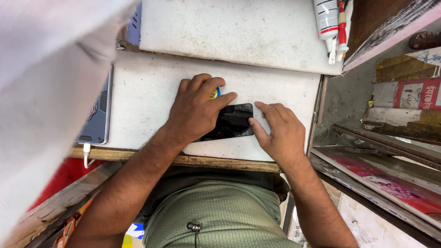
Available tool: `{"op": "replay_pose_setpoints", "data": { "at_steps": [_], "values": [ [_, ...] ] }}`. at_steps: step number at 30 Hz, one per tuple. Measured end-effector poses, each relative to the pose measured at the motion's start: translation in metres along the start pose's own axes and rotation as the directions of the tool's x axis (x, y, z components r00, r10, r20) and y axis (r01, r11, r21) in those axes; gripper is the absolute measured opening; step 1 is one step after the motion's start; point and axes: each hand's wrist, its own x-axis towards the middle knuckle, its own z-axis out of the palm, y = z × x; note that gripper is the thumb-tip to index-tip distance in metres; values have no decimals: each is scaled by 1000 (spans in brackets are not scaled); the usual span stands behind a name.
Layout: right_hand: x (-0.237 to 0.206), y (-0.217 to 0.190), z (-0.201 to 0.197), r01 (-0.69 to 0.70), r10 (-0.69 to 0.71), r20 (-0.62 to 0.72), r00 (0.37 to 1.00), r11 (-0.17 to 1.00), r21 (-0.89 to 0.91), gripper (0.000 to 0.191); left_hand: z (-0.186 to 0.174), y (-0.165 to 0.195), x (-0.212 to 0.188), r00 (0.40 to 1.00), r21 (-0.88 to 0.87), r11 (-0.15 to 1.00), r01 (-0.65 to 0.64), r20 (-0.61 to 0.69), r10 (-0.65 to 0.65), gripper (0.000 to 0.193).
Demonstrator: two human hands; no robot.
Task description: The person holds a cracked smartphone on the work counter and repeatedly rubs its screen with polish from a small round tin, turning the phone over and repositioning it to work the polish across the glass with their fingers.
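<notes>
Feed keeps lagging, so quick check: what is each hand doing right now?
Left hand: fingers curled, pressing down on the black phone; a small blue-and-yellow thing sits under the fingers.
Right hand: open, flat, thumb touching the phone's edge.

2 hands on the bench, the left hand (pixel 196 108) and the right hand (pixel 279 131); 1 black phone (pixel 233 122) under them; 1 phone (pixel 98 108) with 1 white cable (pixel 86 155); 2 white boards (pixel 147 96); 2 tubes (pixel 327 17)
</notes>
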Motion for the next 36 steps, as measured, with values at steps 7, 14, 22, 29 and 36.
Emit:
{"op": "replay_pose_setpoints", "data": {
  "at_steps": [7, 14, 22, 29, 36],
  "values": [
    [-2, 2, 3, 4, -4, 44, 999, 1000, -12, 43, -1, 3, -3, 1000, 51, 998, -29, -8, 30, 24],
    [-7, 6, 7, -16, 16, 27, 1000, 1000, 18, 50, -3, 3, -3, 998, 79, 995, -57, -22, 59, 25],
    [-5, 0, 0, -48, 50, 141, 989, 999, -16, 60, 0, 1, -3, 998, 73, 996, -55, -31, 57, 22],
    [-6, 2, 1, -32, 37, 133, 990, 999, -40, 65, 2, 2, -3, 999, 53, 998, -45, -21, 46, 24],
    [-6, 3, 2, -76, 73, 130, 989, 997, 21, 60, 4, 2, -3, 999, 71, 997, -40, -30, 42, 23]
  ]
}}
